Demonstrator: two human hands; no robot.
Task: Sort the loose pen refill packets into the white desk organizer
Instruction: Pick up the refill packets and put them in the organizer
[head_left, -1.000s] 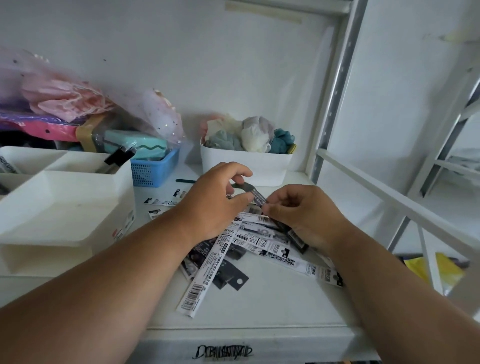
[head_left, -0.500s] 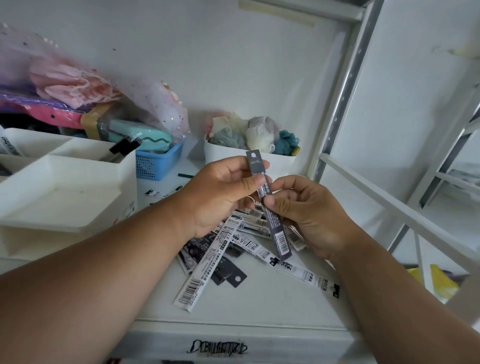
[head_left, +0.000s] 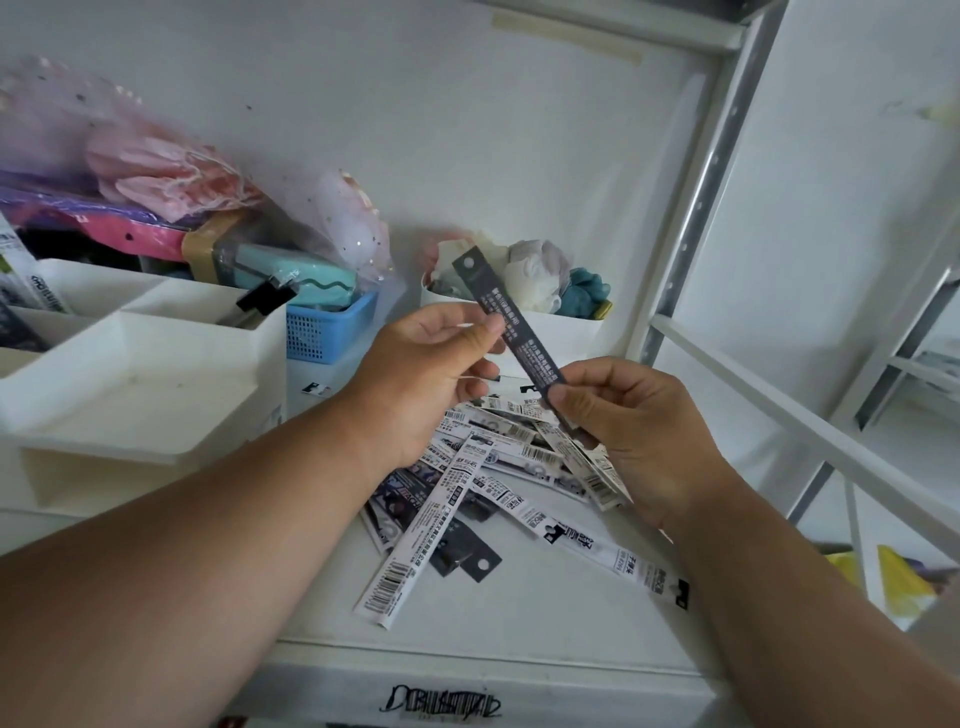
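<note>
A long dark grey refill packet (head_left: 511, 322) is held up slantwise above the shelf. My left hand (head_left: 431, 374) pinches its upper half with thumb and fingers. My right hand (head_left: 634, 426) pinches its lower end and also holds a white packet (head_left: 597, 473) under the fingers. Several loose white and dark refill packets (head_left: 488, 499) lie in a heap on the white shelf below my hands. The white desk organizer (head_left: 145, 374) stands at the left, its stepped compartments open at the top.
A blue basket (head_left: 332, 332) with a teal case sits behind the organizer. A white tub (head_left: 571, 332) of cloth items stands at the back wall. Pink bags lie at the far left. A white metal rail (head_left: 800, 421) crosses at the right.
Both hands raised the dark packet from the heap and tilted it so its printed side faces me. The view shifted slightly closer.
</note>
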